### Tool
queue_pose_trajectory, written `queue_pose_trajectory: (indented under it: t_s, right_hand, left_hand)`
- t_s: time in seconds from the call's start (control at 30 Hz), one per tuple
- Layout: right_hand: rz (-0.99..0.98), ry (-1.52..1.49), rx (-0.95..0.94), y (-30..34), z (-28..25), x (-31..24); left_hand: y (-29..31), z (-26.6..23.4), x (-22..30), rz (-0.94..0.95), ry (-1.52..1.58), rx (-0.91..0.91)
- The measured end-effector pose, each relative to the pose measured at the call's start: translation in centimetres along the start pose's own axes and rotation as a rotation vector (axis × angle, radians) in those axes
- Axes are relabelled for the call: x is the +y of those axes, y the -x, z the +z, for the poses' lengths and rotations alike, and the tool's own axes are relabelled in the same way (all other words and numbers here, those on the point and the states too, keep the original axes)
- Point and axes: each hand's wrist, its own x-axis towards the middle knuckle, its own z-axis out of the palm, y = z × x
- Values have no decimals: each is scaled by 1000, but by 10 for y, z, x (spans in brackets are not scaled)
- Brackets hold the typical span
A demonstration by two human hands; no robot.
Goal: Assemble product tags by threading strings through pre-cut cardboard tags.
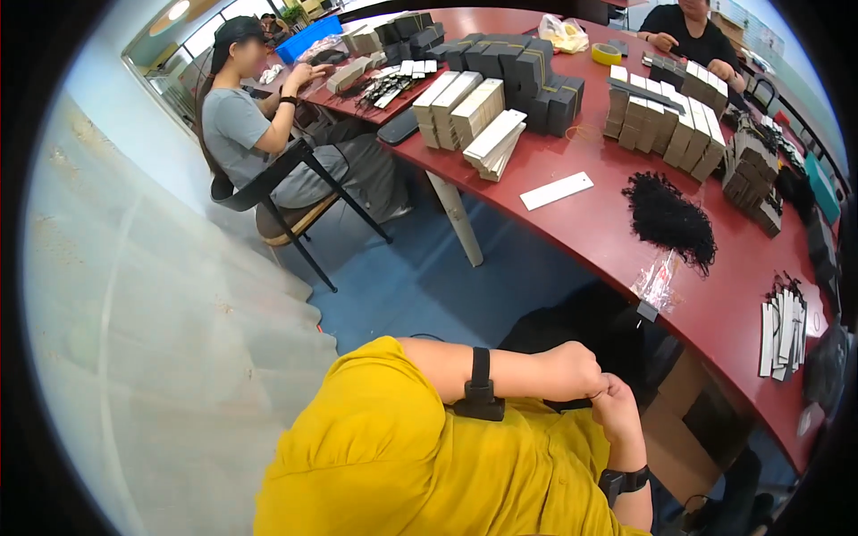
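Note:
My left hand point(574, 372) and my right hand point(618, 407) meet in front of my yellow shirt, off the near edge of the red table point(581, 246). The fingers of both are closed and pressed together at the tips. Whatever is between them, if anything, is too small or hidden to make out. On the table lie a single white strip card point(557, 191) and a tangled heap of black strings point(668, 217). Farther right is a pile of white tags with black strings point(783, 330).
Stacks of cards point(460, 112) and dark grey bundles point(509, 67) fill the far side, near a roll of yellow tape point(606, 54). One co-worker point(241, 125) sits at the left on a black chair point(268, 201); another person point(684, 36) is at the back right. A cardboard box point(675, 438) stands under the table.

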Motion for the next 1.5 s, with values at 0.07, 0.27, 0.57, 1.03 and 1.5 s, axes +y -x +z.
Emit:
queue_pose_trajectory:
  t_s: [0.07, 0.27, 0.57, 1.03, 1.5]
  right_hand:
    - [-125, -77, -122, -2, 1, -9]
    - [162, -482, 28, 7, 3, -25]
    - [-665, 1320, 457, 57, -21, -132]
    - [-826, 1211, 811, 9, -129, -169]
    - [-721, 739, 509, -21, -6, -73]
  left_hand:
    - [-1, -4, 1, -70, 33, 136]
    - [-4, -7, -2, -554, 644, 175]
    - [-24, -79, 3, -517, 879, 348]
    - [2, -140, -167, -740, -458, 469]
    - [-22, 14, -28, -576, 1075, 266]
